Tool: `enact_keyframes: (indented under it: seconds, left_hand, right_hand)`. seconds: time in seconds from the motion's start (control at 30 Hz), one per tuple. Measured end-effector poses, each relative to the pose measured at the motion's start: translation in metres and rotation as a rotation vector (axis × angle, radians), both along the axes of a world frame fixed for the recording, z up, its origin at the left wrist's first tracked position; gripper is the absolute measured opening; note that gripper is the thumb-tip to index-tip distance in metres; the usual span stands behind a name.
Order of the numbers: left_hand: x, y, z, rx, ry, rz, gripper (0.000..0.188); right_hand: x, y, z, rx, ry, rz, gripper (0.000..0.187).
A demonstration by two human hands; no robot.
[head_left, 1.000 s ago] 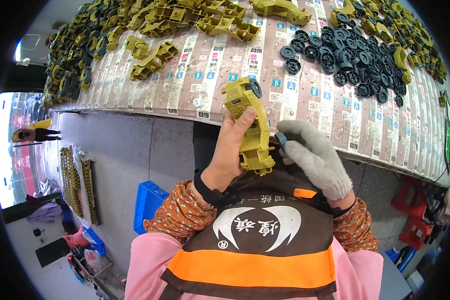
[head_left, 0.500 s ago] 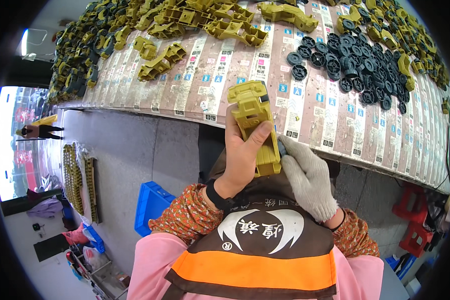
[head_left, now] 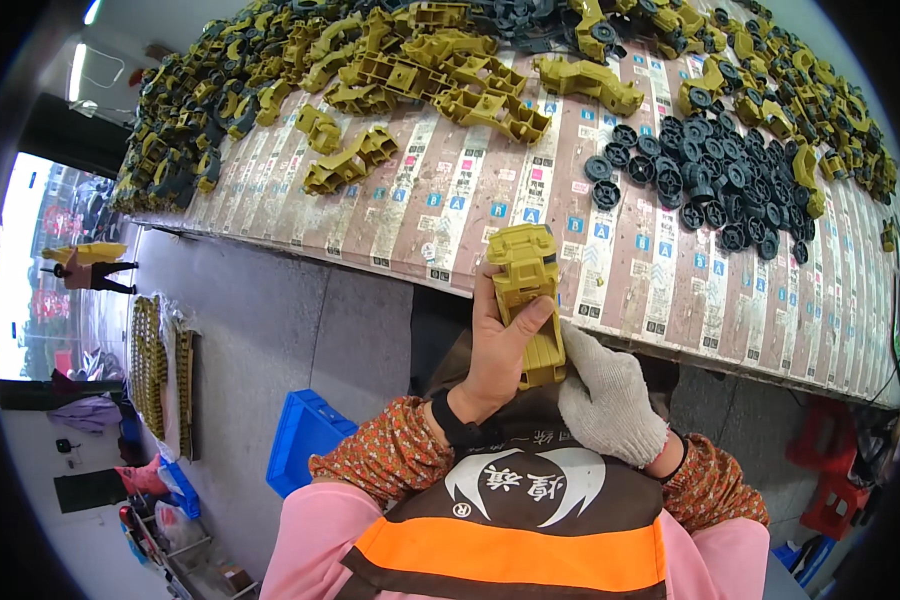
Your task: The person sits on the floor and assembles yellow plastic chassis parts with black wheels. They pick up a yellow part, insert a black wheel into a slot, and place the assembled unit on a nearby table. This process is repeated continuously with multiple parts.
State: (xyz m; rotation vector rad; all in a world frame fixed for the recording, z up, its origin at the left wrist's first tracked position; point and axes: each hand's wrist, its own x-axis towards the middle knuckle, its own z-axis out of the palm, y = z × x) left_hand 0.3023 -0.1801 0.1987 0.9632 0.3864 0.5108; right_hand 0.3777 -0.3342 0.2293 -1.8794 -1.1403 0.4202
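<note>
A mustard-yellow toy truck body (head_left: 527, 275) is tilted upright in front of my apron, just off the table's near edge. My left hand (head_left: 492, 360), bare with a dark band at the wrist, wraps round it, thumb across its face. My right hand (head_left: 612, 402), in a white knit glove, is closed against the truck's lower right side. Its fingertips are partly hidden there, and I cannot make out what is between them. Beyond, on the table, lies a heap of dark toy wheels (head_left: 715, 170).
The table (head_left: 450, 225) is covered with printed strips. Yellow toy chassis parts (head_left: 440, 75) and piles of bodies with wheels (head_left: 175, 140) line its far side. A blue crate (head_left: 305, 440) is on the floor at left, red stools (head_left: 828, 470) at right. A person (head_left: 100, 272) stands far left.
The view has tilted up a little. Both hands and the truck have come closer to my body. A dark piece seen by the gloved fingertips is now out of sight.
</note>
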Motion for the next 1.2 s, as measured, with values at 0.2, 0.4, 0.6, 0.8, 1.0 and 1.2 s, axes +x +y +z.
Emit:
enact_keyframes:
  seconds: [0.2, 0.4, 0.6, 0.8, 1.0, 1.2]
  left_hand:
    - [0.004, 0.030, 0.019, 0.150, 0.259, -0.328, 0.053]
    - [0.003, 0.047, 0.031, 0.463, 0.309, -0.756, 0.064]
    - [-0.012, 0.069, 0.041, -0.328, -0.046, -0.586, 0.075]
    - [-0.001, 0.043, 0.017, -0.131, -0.009, -0.261, 0.062]
    - [0.004, 0.065, 0.007, -0.401, 0.030, -0.216, 0.056]
    - [-0.001, 0.062, 0.018, -0.438, 0.128, -0.261, 0.049]
  right_hand:
    - [0.045, 0.004, 0.027, -0.014, 0.082, -0.256, 0.036]
    - [0.058, 0.011, 0.050, 0.014, 0.191, 0.007, 0.054]
    - [0.064, -0.002, 0.036, 0.215, 0.960, -0.403, 0.044]
    - [0.054, 0.006, 0.036, 0.099, 1.145, -0.185, 0.038]
    - [0.139, 0.018, 0.025, -0.099, -0.606, -0.381, 0.022]
    - [0.204, 0.029, 0.009, -0.445, -0.913, -0.386, 0.018]
